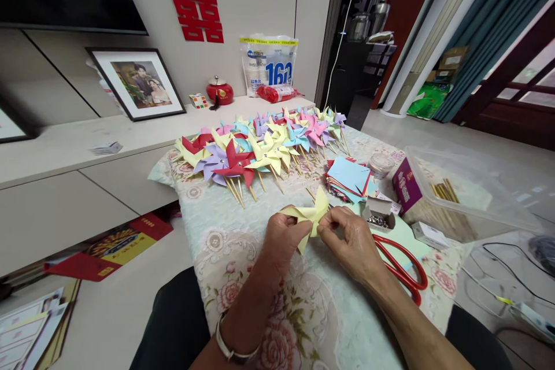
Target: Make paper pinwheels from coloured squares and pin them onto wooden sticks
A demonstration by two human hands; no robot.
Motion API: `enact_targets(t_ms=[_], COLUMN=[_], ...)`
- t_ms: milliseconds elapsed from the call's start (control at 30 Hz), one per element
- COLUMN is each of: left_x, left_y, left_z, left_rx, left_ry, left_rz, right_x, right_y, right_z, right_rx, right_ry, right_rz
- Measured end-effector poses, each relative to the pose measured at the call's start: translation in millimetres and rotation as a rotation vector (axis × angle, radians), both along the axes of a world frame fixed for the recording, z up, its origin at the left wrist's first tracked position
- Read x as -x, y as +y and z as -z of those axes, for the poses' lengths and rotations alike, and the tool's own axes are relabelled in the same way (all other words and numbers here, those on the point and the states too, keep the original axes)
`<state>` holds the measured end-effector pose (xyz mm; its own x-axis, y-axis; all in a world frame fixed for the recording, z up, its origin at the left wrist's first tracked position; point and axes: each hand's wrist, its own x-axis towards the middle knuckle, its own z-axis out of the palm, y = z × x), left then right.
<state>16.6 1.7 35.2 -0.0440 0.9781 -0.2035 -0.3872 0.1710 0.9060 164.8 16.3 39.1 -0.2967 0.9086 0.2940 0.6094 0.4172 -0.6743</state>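
Note:
A pale yellow paper pinwheel (pixel 319 208) is between my two hands, over the flowered tablecloth. My left hand (pixel 289 237) pinches its left side, thumb near the centre. On the right side, my right hand (pixel 347 234) has thumb and forefinger closed at the folded paper; whether a pin is between them is hidden. Beyond lie many finished pinwheels (pixel 238 163) in several colours on wooden sticks. Just past my right hand are a stack of cut paper squares (pixel 349 174), a small box of metal pins (pixel 378 219) and red-handled scissors (pixel 405 274).
A clear plastic bin (pixel 459 208) with wooden sticks stands at the table's right, beside a small white box (pixel 430 235). Behind the table, a cabinet holds a framed photo (pixel 136 82), a red jar (pixel 219 92) and a bag of cups (pixel 269 66). Cables (pixel 498 283) lie on the floor at right.

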Motion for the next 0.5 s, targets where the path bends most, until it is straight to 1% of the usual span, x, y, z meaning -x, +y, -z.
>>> enact_targets(t_ms=[367, 500], left_x=[0.8, 1.2], left_y=[1.1, 0.4], left_z=[7.5, 7.8], left_rx=[-0.008, -0.011], left_ry=[0.009, 0.049], left_rz=[0.016, 0.020], right_x=[-0.8, -1.1], right_y=[0.5, 0.5], right_z=[1.6, 2.3], right_rx=[0.003, 0.018], right_ry=[-0.023, -0.025], right_rz=[0.002, 0.001])
